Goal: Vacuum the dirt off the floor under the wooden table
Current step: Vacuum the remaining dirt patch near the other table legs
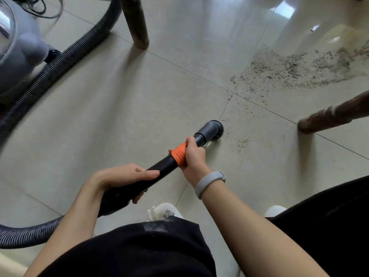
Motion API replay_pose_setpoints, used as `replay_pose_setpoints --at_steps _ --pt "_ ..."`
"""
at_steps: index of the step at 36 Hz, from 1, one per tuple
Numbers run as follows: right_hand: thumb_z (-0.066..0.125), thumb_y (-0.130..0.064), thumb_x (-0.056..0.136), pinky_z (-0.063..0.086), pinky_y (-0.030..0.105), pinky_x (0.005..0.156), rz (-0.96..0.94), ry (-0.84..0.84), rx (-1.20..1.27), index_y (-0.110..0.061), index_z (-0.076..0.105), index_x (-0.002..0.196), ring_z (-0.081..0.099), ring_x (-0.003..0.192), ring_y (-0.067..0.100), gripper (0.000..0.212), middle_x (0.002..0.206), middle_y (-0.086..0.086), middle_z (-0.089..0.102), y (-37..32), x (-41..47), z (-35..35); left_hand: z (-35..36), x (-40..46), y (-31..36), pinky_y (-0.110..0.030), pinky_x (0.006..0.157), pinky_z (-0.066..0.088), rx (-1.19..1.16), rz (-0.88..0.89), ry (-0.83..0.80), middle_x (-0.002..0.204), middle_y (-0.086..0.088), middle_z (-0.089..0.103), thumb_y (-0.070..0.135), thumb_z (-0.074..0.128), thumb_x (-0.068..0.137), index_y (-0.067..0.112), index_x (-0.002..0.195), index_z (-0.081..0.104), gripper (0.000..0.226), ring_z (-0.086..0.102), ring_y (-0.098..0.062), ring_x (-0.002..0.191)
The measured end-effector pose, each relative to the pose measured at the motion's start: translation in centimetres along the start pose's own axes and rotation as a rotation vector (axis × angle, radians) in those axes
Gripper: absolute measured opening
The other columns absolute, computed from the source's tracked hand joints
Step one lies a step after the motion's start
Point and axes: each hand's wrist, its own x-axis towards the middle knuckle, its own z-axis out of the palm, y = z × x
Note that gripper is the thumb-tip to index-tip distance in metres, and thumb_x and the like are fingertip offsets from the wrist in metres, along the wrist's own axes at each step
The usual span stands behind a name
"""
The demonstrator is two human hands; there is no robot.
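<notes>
The dirt (295,66) lies as a broad spread of grey-brown grit on the pale tiled floor (139,100), thickest toward the far right, thinning into scattered specks along the tile joints and ending in a small separate patch just beside the vacuum's round brush nozzle (214,129). The nozzle sits low at the floor, at the near fringe of the specks and well apart from the thick part of the spread.

Behind the nozzle runs a black wand (159,170) with an orange collar (179,153). The right hand (192,154) grips the wand at that collar, its fingers curled round it — a grey band (207,183) sits on the wrist. The left hand (127,176) grips the wand's thicker rear end, thumb laid along the top and fingers wrapped beneath.

From that end a ribbed grey hose (60,62) curves off past the lower left edge of view and up to the grey vacuum body (18,52) at the far left.

Two dark wooden table legs stand on the floor — one (137,23) at the far middle, the other (327,114) at the right, near the dirt's edge. The person's black clothing (139,250) and white shoes (165,211) fill the near edge.
</notes>
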Motion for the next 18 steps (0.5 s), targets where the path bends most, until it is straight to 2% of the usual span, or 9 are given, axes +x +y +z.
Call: replay_pose_setpoints --at_steps 3,7,13,16,18 --pt "0.049 -0.02 0.093 0.056 0.035 0.065 -0.008 0.021 0.012 -0.006 0.045 0.087 0.067 0.053 0.023 0.016 0.07 0.008 0.054 1.0 -0.4 -1.2 0.2 0.0 -0.2 -0.028 0.059 0.049 0.029 -0.015 -0.054 0.064 -0.013 0.065 0.089 0.063 0.04 0.01 0.07 0.059 0.084 0.061 -0.022 0.056" --pt "0.049 -0.019 0.093 0.055 0.036 0.065 -0.043 0.043 0.012 -0.006 0.044 0.084 0.066 0.05 0.022 0.017 0.065 0.007 0.053 1.5 -0.4 -1.9 0.6 0.4 -0.4 -0.031 0.062 0.05 0.035 -0.029 -0.062 0.065 -0.012 0.066 0.088 0.065 0.04 0.011 0.071 0.059 0.083 0.062 -0.023 0.059" --pt "0.05 -0.017 0.094 0.056 0.044 0.068 -0.096 0.038 -0.041 -0.005 0.043 0.084 0.061 0.042 0.021 0.017 0.074 0.009 0.048 -1.5 1.2 -0.5 0.9 1.2 1.1 -0.029 0.057 0.047 -0.015 0.022 0.075 0.064 -0.012 0.066 0.089 0.059 0.046 0.011 0.073 0.058 0.083 0.056 -0.022 0.05" --pt "0.051 -0.018 0.095 0.056 0.045 0.069 -0.118 0.023 -0.082 -0.001 0.043 0.093 0.061 0.05 0.024 0.019 0.079 0.011 0.049 -3.8 2.1 0.3 1.2 2.1 2.7 -0.031 0.059 0.048 -0.037 0.042 0.157 0.063 -0.009 0.066 0.075 0.055 0.072 0.01 0.076 0.057 0.066 0.057 -0.022 0.051" --pt "0.052 -0.02 0.095 0.057 0.041 0.065 -0.122 0.002 -0.102 -0.003 0.044 0.089 0.06 0.047 0.021 0.019 0.081 0.011 0.049 -5.0 2.6 0.4 1.6 2.8 3.7 -0.032 0.058 0.048 -0.071 0.072 0.212 0.063 -0.008 0.066 0.061 0.05 0.086 0.008 0.079 0.057 0.054 0.058 -0.02 0.051"
